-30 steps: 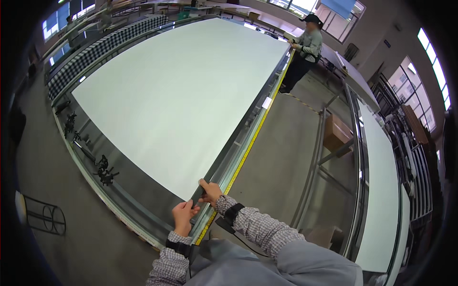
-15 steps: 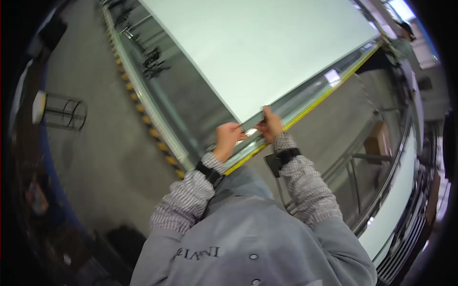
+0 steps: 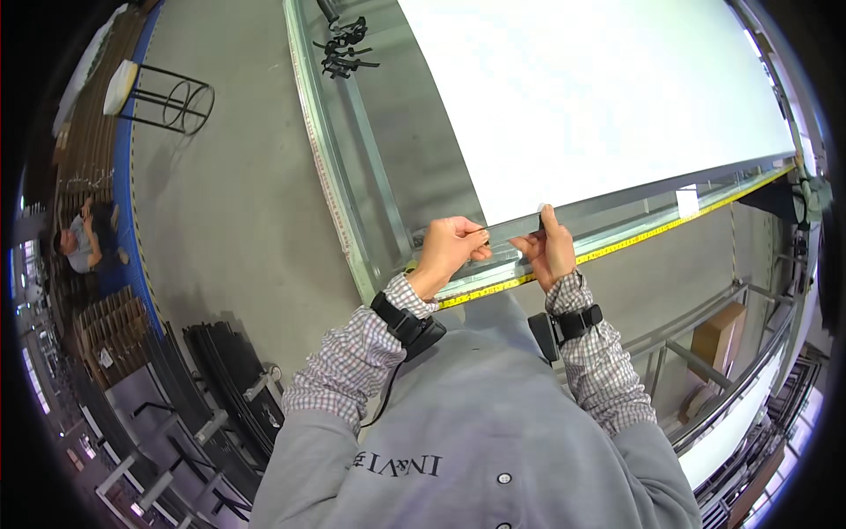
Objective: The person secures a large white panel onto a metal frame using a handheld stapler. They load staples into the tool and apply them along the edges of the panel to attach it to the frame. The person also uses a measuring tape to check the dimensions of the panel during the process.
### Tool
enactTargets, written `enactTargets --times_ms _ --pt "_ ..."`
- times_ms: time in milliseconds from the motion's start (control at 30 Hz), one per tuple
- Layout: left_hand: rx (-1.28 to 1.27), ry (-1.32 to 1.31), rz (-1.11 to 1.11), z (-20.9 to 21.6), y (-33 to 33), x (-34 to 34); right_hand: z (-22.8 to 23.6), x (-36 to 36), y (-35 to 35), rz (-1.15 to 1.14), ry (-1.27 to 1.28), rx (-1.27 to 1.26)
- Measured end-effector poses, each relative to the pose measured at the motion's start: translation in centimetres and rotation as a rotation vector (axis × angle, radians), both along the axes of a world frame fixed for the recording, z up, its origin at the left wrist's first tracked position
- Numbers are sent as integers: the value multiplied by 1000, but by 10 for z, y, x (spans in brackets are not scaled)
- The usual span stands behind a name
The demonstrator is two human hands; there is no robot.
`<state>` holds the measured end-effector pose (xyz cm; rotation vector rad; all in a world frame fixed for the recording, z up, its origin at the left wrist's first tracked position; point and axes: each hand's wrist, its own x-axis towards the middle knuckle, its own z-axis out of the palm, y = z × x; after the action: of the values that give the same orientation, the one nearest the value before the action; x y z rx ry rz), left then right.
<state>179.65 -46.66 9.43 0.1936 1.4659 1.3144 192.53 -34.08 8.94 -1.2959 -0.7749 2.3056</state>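
A large white sheet (image 3: pixel 608 97) with a dark band (image 3: pixel 661 189) along its near edge lies over a metal frame (image 3: pixel 458 284). My left hand (image 3: pixel 448 251) is at the sheet's near left corner, thumb and fingers pinched together. A small dark bit shows at its fingertips, too little to name. Just to the right, my right hand (image 3: pixel 552 251) has its fingers curled in by the dark band, around a small dark piece that I cannot identify. A yellow measuring tape (image 3: pixel 617 247) runs along the frame's front rail, below both hands.
Black clamp-like parts (image 3: pixel 345 48) sit on the frame's far left. A stool (image 3: pixel 163 97) stands on the floor at left, with a seated person (image 3: pixel 84 242) beyond. Another person (image 3: pixel 815 201) is at the far right. A cardboard box (image 3: pixel 718 339) rests on the right-hand rack.
The view has turned, so the frame and sheet sit further right and more of the left floor shows. Both hands stay at the sheet's corner, with slightly more space between them.
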Motion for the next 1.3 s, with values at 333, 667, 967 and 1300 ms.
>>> enactTargets --times_ms 333,667,967,1300 --pt "3 196 148 -1 -11 16 -1 0 -3 72 80 -73" --pt "16 262 168 3 -7 13 -13 -2 -3 33 42 -84" --pt "-15 395 39 11 -4 15 -22 5 -5 -18 37 -74" --pt "5 244 48 17 -8 4 1 -5 -4 73 28 -32"
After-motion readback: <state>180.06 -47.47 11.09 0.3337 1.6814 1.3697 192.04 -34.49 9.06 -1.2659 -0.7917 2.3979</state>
